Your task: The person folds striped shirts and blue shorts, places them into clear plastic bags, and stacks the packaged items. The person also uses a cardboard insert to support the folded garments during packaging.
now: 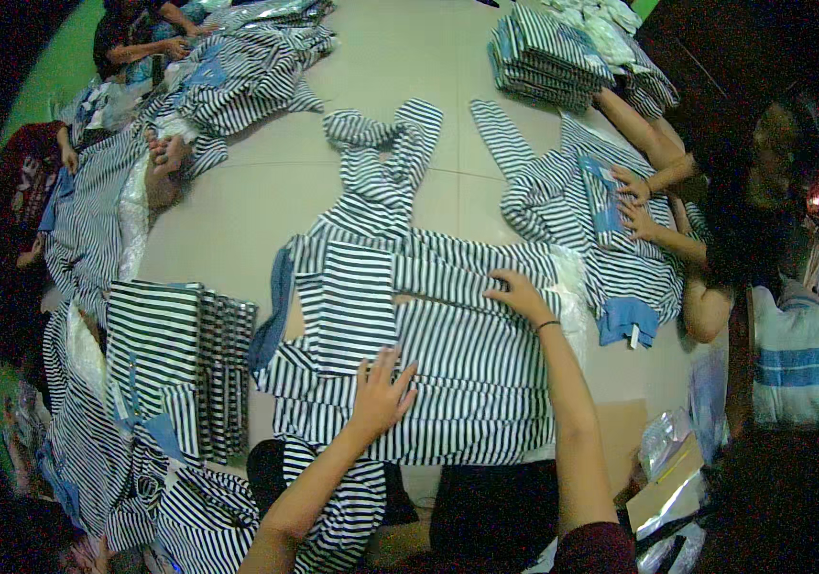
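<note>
A black-and-white striped shirt [467, 383] lies spread before me, partly folded, with one sleeve [381, 163] stretching away from me. Along its left side runs a blue collar [273, 311]. A flat striped panel [357, 306] lies on top of it at the left, and small tan patches show beside this panel. My left hand [382, 394] rests flat on the shirt at the panel's near right corner, fingers apart. Farther right, my right hand [521, 295] touches a folded strip of the shirt with fingers bent but apart.
Left of the shirt stands a stack of folded striped shirts [156, 335]; another stack [548, 62] is at the far right. Across to the right, a person's hands [634, 201] press a blue-and-striped garment. Other people sit at the left among loose shirts [94, 220]. Clear plastic [663, 440] lies at the near right.
</note>
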A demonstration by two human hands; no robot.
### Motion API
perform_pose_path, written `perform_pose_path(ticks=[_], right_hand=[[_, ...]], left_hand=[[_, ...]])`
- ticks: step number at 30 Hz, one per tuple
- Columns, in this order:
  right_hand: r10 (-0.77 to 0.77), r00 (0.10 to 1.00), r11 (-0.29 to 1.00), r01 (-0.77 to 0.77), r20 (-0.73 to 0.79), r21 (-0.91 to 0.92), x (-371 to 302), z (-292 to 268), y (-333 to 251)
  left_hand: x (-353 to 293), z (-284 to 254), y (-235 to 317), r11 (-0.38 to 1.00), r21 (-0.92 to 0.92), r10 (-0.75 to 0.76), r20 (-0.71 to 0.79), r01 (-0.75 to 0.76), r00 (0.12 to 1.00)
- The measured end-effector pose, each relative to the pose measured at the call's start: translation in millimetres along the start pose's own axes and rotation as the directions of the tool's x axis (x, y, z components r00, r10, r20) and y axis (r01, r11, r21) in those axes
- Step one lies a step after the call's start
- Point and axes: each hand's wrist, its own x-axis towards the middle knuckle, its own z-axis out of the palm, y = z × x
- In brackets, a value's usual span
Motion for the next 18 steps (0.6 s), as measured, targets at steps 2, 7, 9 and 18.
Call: perform_pose_path(ticks=[2, 7, 9, 18], right_hand=[[0.090, 0.993, 0.993, -0.095, -0.078, -0.070, -25, -28, 28], [0.162, 0.976, 0.987, -0.160, -0.144, 0.024, -54, -63, 61], [0.038, 0.990, 0.998, -0.031, -0.136, 0.049, -57, -66, 61], [0.060, 0.979, 0.983, -0.092, -0.194, -0.161, -44, -87, 11]], left_hand=[[2, 17, 21, 0.967, -0.114, 0.222, -0.059, -0.228, 0.973], [30, 85, 90, 0.853, -0.337, 0.467, 0.153, -0.398, 0.871], [44, 103, 114, 0.848, -0.330, 0.453, 0.049, -0.414, 0.890], [58, 69, 159, 0.811, -0.574, 0.206, 0.096, -0.116, 0.974]])
